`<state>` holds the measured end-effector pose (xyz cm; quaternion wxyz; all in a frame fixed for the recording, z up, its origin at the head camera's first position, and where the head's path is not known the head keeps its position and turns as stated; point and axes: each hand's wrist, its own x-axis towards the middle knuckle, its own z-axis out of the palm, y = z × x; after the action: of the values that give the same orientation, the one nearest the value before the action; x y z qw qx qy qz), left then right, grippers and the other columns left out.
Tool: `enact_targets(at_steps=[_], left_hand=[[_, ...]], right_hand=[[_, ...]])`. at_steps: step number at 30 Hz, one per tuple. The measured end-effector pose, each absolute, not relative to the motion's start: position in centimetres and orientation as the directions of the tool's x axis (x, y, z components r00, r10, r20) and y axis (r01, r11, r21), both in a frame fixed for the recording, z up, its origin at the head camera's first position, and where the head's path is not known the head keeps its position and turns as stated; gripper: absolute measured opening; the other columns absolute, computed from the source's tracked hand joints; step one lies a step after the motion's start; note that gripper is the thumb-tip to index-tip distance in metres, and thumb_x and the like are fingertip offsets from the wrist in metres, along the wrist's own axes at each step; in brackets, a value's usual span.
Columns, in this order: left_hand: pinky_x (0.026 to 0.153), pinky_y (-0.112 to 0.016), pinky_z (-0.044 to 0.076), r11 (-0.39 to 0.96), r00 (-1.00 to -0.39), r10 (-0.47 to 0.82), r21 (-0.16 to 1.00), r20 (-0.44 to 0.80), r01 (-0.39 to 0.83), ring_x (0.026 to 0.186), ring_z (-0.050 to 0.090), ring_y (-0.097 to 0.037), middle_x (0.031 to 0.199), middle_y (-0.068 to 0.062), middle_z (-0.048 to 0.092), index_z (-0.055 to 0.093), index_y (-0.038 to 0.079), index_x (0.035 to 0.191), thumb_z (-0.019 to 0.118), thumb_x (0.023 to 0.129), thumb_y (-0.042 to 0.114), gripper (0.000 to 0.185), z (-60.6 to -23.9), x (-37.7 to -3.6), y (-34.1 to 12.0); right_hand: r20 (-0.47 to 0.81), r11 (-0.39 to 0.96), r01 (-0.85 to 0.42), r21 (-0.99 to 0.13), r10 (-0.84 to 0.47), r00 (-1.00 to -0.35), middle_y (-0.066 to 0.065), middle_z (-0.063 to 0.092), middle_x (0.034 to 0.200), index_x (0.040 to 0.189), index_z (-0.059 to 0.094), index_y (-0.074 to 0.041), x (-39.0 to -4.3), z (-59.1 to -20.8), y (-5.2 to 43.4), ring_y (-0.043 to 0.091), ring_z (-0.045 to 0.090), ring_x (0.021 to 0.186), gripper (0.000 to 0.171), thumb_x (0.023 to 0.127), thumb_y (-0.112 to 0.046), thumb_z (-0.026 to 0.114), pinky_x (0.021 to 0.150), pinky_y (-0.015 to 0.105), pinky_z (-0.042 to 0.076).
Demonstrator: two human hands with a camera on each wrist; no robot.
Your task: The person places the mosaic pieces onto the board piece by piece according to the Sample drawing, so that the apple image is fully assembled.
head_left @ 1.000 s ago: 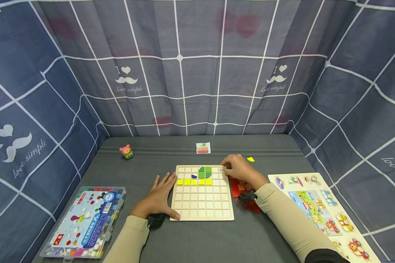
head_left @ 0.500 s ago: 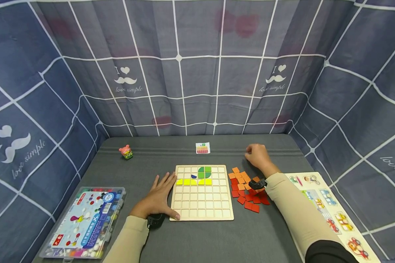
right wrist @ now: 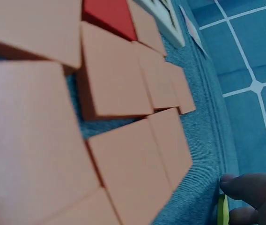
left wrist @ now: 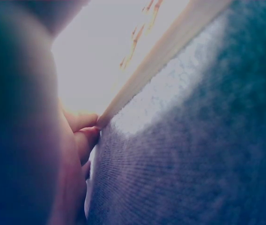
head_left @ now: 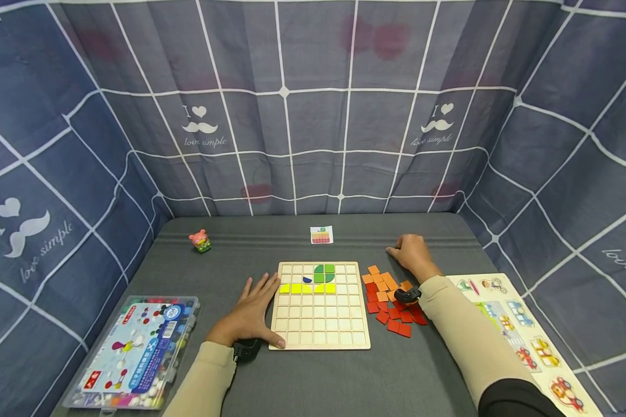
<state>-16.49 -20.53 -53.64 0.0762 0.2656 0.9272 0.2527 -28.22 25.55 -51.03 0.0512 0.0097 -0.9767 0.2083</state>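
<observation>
The left hand [head_left: 248,313] lies flat on the grey worktop [head_left: 313,376], fingers straight and spread, holding nothing, its thumb against the near left edge of the wooden grid board [head_left: 320,324]; in the left wrist view the fingertips [left wrist: 84,129] meet that pale board edge, with most of the frame filled by blurred skin and cloth. The right hand [head_left: 411,252] rests on the worktop beyond the board's far right corner, knuckles up and fingers curled down over a yellow piece [right wrist: 222,211]; only a sliver of that piece shows, in the right wrist view beneath a fingertip [right wrist: 245,187], and I cannot tell whether the fingers pinch it or merely cover it. On the board sit a row of yellow tiles [head_left: 308,288], a green shape [head_left: 324,273] above them and a small blue piece [head_left: 307,280]. Between board and right forearm lies a heap of orange and red tiles [head_left: 391,301], close under the wrist. Farther off: a small pattern card [head_left: 321,234], a pink toy figure [head_left: 200,240], a clear plastic case of beads [head_left: 135,350] at the near left, and a picture puzzle tray [head_left: 521,341] at the right, partly hidden by the sleeve and cut off by the frame edge.
</observation>
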Motion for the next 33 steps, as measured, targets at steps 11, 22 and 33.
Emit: enact_targets(at_steps=[11, 22, 33], left_hand=[[0.122, -0.062, -0.009, 0.734, -0.846, 0.533, 0.505, -0.015, 0.454, 0.159, 0.006, -0.037, 0.174, -0.015, 0.014, 0.021, 0.002, 0.168, 0.091, 0.05, 0.08, 0.157, -53.8, -16.5, -20.6], [0.122, -0.063, -0.009, 0.733, -0.846, 0.532, 0.508, -0.013, 0.453, 0.159, 0.007, -0.037, 0.174, -0.015, 0.014, 0.021, 0.003, 0.168, 0.091, 0.05, 0.08, 0.158, -53.7, -16.5, -20.5], [0.122, -0.062, -0.009, 0.732, -0.848, 0.53, 0.51, -0.009, 0.452, 0.159, 0.007, -0.037, 0.174, -0.015, 0.014, 0.02, 0.003, 0.168, 0.091, 0.05, 0.08, 0.158, -53.8, -16.5, -20.6]], right_hand=[[0.112, 0.918, -0.035, -0.394, 0.01, -0.994, 0.025, 0.073, 0.107, 0.105, 0.078, 0.006, -28.5, -51.5, 25.1, 0.046, 0.067, 0.102, 0.027, 0.097, -0.019, 0.078, 0.088, 0.057, 0.055], [0.135, 0.893, -0.059, -0.445, 0.001, -0.991, 0.023, 0.072, 0.107, 0.106, 0.075, 0.004, -27.9, -51.4, 24.9, 0.045, 0.066, 0.102, 0.023, 0.092, -0.012, 0.081, 0.088, 0.056, 0.055], [0.185, 0.85, -0.216, -0.48, -0.142, -0.972, 0.023, 0.071, 0.112, 0.112, 0.075, 0.007, -27.5, -51.2, 24.0, 0.042, 0.065, 0.108, 0.028, 0.085, 0.004, 0.082, 0.094, 0.056, 0.053]])
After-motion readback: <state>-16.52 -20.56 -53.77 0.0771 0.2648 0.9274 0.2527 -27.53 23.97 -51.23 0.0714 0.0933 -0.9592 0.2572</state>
